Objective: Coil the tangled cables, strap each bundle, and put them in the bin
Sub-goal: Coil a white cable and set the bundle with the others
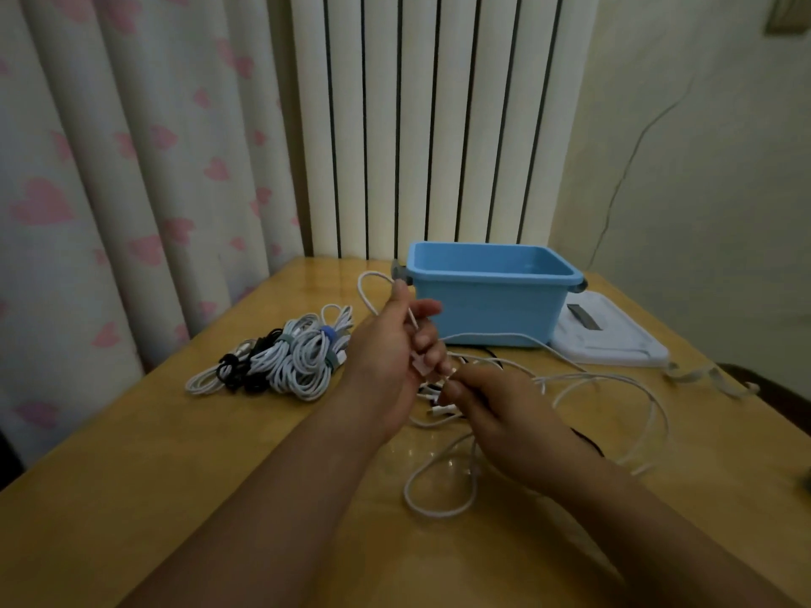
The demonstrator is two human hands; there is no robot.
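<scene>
left hand [395, 344] grip clamped on white cable [443, 506] w/ right hand [496, 414] pinching it nearby; person should prob feed even loops, keeping slack off the tabletop [175, 476] tangle.

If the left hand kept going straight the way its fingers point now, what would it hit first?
Probably the blue bin. The left hand, gripping a white cable, points up and away toward the bin's near wall. Depth is unclear, so it might pass the left corner.
</scene>
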